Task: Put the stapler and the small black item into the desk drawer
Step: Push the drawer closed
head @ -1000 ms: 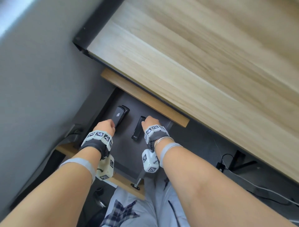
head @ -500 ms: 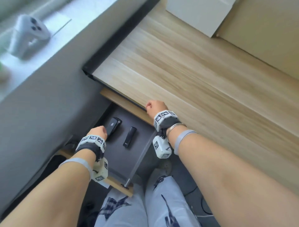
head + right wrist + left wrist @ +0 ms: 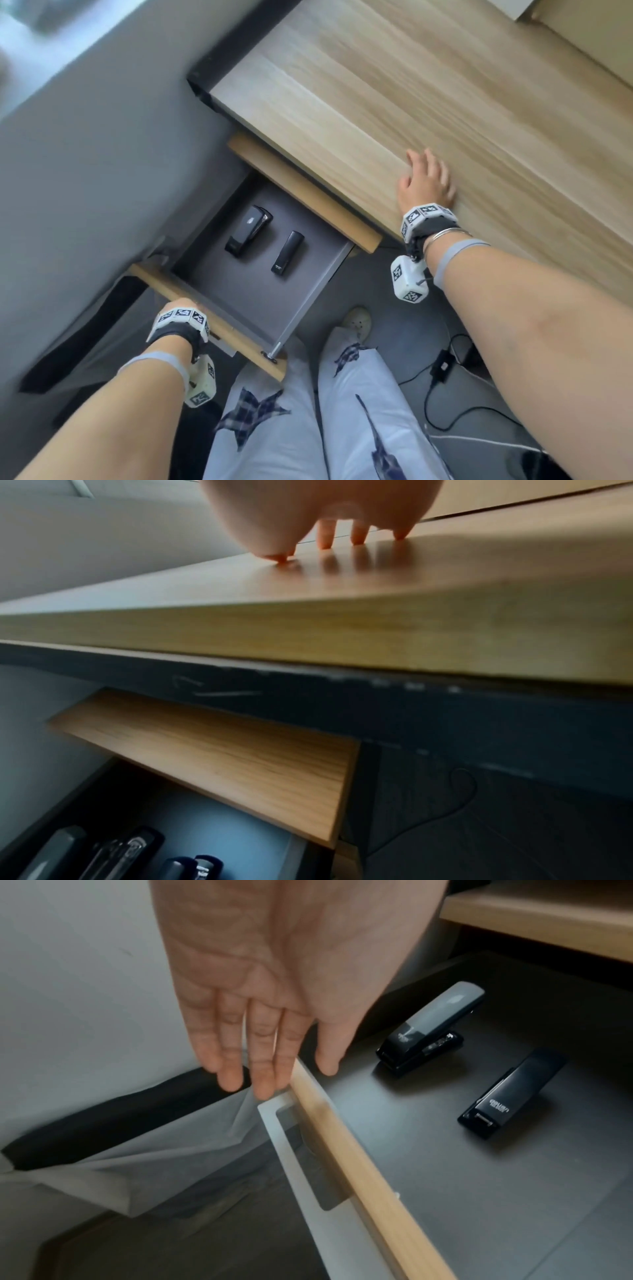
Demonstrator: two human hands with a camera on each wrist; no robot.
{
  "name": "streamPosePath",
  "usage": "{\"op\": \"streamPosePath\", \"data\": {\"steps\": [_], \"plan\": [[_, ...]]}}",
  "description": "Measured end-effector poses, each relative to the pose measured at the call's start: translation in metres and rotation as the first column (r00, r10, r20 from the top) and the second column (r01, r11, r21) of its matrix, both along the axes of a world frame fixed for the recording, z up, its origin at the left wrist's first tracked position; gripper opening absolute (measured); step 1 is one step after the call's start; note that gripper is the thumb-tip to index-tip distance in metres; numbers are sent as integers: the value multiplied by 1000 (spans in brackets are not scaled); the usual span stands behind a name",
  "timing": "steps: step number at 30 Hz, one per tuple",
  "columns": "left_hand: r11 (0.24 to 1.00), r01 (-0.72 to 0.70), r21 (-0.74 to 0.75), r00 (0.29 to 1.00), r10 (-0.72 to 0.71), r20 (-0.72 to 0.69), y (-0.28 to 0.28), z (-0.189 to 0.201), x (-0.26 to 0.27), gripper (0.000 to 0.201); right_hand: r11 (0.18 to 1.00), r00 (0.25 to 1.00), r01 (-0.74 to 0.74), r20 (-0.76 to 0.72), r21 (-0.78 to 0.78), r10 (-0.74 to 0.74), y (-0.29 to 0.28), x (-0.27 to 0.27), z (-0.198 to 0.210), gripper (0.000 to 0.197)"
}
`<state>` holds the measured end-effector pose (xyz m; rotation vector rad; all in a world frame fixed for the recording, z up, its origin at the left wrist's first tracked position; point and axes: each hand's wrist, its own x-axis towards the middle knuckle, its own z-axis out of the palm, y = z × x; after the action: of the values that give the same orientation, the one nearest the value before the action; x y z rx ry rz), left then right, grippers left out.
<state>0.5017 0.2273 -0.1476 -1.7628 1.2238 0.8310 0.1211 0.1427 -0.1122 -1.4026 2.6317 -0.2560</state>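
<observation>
Head view: open desk drawer (image 3: 310,274) pulled out below the wooden tabletop (image 3: 428,113), dark grey floor inside. Stapler (image 3: 248,229) lying toward the drawer's left side, small black item (image 3: 287,251) just beside it on the right, the two apart, both resting flat on the drawer floor. Left hand (image 3: 178,305) at the drawer's wooden front edge (image 3: 219,330), near the left corner, well short of the stapler and holding nothing.

Left wrist view: same left hand (image 3: 274,988) with fingers (image 3: 263,1053) straight and relaxed, hanging down, tips at the top of the front edge (image 3: 346,1139); actual contact hard to tell. Stapler (image 3: 431,1023) and small black item (image 3: 510,1093) beyond the thumb, further into the drawer, clear of the hand.

Right hand (image 3: 424,185) up on the tabletop, away from the drawer and from both items, fingers spread. Right wrist view: fingertips (image 3: 323,541) pressed on the wood surface (image 3: 445,569), nothing gripped, drawer items blurred at the lower left
</observation>
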Motion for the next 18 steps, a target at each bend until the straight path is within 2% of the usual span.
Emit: {"op": "streamPosePath", "data": {"steps": [6, 10, 18], "plan": [[998, -18, 54, 997, 22, -72, 2, -12, -2, 30, 1000, 997, 7, -82, -13, -8, 3, -1, -15, 55], [995, 26, 99, 999, -22, -41, 2, -9, -12, 28, 999, 994, 10, -111, -49, -15, 4, -1, -17, 55], [1000, 7, -2, 998, -7, -65, -17, -10, -33, 28, 997, 990, 0, -138, -78, -11, 5, 0, -17, 55]]}}
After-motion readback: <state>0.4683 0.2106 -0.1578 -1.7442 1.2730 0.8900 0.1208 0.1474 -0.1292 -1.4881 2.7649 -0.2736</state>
